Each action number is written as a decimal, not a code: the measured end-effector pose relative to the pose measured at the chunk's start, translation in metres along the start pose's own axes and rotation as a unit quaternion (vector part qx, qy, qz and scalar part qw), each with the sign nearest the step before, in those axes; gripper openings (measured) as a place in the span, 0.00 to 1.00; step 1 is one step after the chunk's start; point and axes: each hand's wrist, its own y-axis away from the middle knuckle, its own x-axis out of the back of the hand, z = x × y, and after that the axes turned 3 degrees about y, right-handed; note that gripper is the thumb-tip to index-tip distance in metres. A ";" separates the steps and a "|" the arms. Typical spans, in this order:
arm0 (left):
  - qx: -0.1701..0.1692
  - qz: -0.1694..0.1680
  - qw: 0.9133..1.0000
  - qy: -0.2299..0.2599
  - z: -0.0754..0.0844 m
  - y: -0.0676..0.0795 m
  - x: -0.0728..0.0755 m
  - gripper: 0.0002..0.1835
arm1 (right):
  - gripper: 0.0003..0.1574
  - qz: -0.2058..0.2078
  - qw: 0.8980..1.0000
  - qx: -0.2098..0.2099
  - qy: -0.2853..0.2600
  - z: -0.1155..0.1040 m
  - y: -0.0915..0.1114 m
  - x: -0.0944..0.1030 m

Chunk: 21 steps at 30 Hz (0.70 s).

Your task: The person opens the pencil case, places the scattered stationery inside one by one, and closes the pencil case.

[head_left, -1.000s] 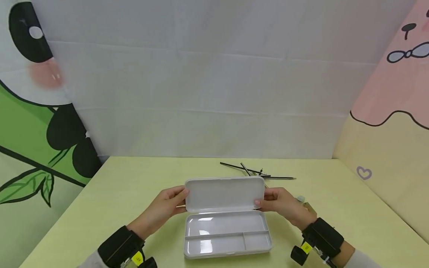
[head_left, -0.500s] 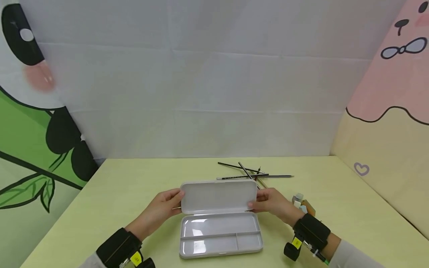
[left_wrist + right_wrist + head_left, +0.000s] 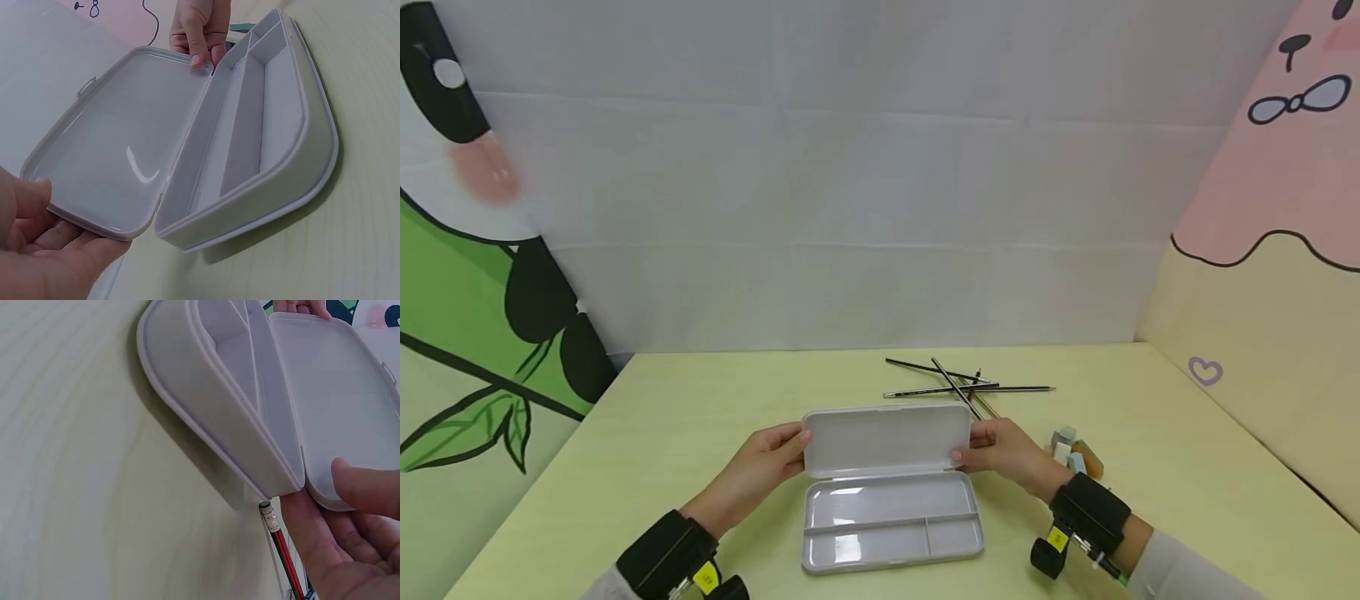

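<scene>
A pale grey plastic pencil case lies open on the table, its lid [image 3: 887, 442] raised at the back on the hinge. The divided base [image 3: 891, 521] has one long compartment and two shorter ones, with nothing in them. My left hand [image 3: 767, 457] holds the lid's left edge, thumb on the inner face and fingers behind, as the left wrist view shows. My right hand [image 3: 1007, 454] pinches the lid's right edge near the hinge, thumb [image 3: 362, 487] on the inside. In the right wrist view, a red and black pencil [image 3: 282, 553] with an eraser end shows beyond the base.
Several dark pencils [image 3: 940, 390] lie crossed in a heap behind the lid. A few small blocks that look like erasers [image 3: 1077, 454] sit beyond my right wrist. The yellowish table [image 3: 700, 400] meets a white backdrop [image 3: 850, 208] at its far edge.
The head view has shifted a little. More of the pencils shows above the lid, and the small blocks come out from behind my right wrist. Both hands keep their hold on the lid.
</scene>
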 end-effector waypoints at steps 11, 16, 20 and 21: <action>0.031 0.030 0.999 -0.007 -0.001 0.001 -0.005 0.25 | 0.20 0.013 1.000 0.008 -0.003 0.002 0.013 0.017; 0.035 0.033 0.999 -0.013 -0.002 0.001 -0.002 0.26 | 0.22 0.051 0.999 0.005 0.002 -0.007 0.022 0.042; 0.040 0.031 0.999 -0.016 0.000 0.002 -0.003 0.27 | 0.24 0.103 0.994 0.000 0.039 -0.013 0.034 0.067; 0.041 0.031 0.999 -0.016 0.000 0.002 -0.004 0.27 | 0.24 0.115 0.992 -0.001 0.050 -0.012 0.037 0.073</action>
